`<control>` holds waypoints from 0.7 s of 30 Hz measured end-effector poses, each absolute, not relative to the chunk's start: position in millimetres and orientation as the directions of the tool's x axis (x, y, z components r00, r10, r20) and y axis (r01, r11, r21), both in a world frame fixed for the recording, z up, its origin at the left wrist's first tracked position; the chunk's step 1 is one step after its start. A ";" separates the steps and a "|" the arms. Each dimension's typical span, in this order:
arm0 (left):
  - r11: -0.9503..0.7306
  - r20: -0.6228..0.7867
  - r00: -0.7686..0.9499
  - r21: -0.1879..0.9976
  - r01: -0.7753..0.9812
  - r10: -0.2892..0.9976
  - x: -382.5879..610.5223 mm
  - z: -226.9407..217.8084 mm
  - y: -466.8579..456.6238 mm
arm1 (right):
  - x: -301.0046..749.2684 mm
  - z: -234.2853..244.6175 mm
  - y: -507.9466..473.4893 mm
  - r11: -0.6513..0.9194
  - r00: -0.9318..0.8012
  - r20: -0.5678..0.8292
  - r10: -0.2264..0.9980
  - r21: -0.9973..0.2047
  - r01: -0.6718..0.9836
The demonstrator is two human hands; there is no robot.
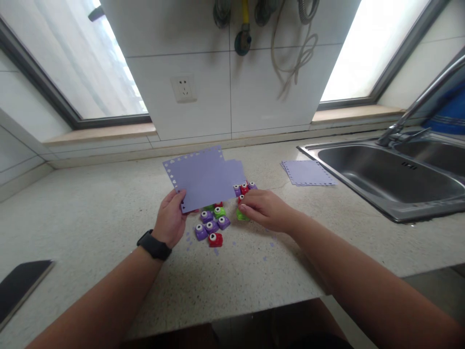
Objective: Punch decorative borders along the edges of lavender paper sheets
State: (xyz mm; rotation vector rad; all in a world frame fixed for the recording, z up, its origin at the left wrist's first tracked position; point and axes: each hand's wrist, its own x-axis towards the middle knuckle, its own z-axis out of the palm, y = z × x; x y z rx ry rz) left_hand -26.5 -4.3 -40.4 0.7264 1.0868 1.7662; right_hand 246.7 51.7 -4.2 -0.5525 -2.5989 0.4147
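My left hand (172, 216), with a black watch on its wrist, pinches the lower left corner of a purple paper sheet (203, 179). Small shaped holes run along the sheet's left and top edges. My right hand (267, 209) has its fingers closed around a green craft punch (242, 215), which they partly hide. Several more small punches lie below and beside the paper, among them a red punch (215, 240), a purple punch (201, 231) and a lime green punch (219, 212). Behind the held sheet, more purple paper (235, 170) shows, partly covered.
Purple sheets with punched edges (308, 172) lie stacked at the right, near the steel sink (363, 169). Tiny purple paper bits (216, 251) dot the speckled counter (109, 232). A dark flat object (23, 286) rests at the left. The tiled wall (196, 116) bounds the back.
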 end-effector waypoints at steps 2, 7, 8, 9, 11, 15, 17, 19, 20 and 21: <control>-0.218 0.028 -0.422 0.887 -0.408 0.906 -27.6 -41.4 -3.0 | 244.3 -3.5 48.6 0.888 -0.841 0.329 0.430 -0.321 0.328; -0.224 0.022 -0.423 0.872 -0.434 0.906 -29.2 -43.5 -0.5 | 241.4 -6.1 46.8 0.915 -0.872 0.279 0.403 -0.147 0.375; -0.225 0.022 -0.423 0.871 -0.437 0.906 -29.2 -43.6 -0.3 | 241.2 -7.4 47.3 0.918 -0.876 0.274 0.396 -0.116 0.379; -0.226 0.024 -0.421 0.869 -0.439 0.907 -29.3 -43.6 -0.2 | 241.0 -8.6 48.0 0.921 -0.880 0.271 0.389 -0.090 0.380; -0.228 0.026 -0.419 0.868 -0.441 0.908 -29.3 -43.7 -0.2 | 240.8 -10.6 49.3 0.925 -0.886 0.271 0.376 -0.049 0.377; -0.231 0.023 -0.419 0.860 -0.455 0.908 -29.7 -44.8 0.1 | 241.1 -11.0 50.4 0.922 -0.890 0.259 0.374 -0.003 0.387; -0.230 0.023 -0.411 0.857 -0.462 0.911 -29.8 -45.4 0.3 | 241.8 -10.0 50.3 0.916 -0.888 0.247 0.389 0.003 0.402; -0.225 0.022 -0.405 0.858 -0.461 0.914 -29.9 -45.8 0.6 | 242.7 -8.9 50.0 0.909 -0.882 0.241 0.404 -0.002 0.416; -0.221 0.020 -0.403 0.860 -0.460 0.915 -29.9 -45.9 0.7 | 243.2 -8.5 49.9 0.906 -0.879 0.241 0.412 -0.007 0.422; -0.219 0.018 -0.403 0.861 -0.459 0.915 -30.0 -45.9 0.8 | 243.7 -8.2 49.9 0.903 -0.874 0.243 0.420 -0.013 0.430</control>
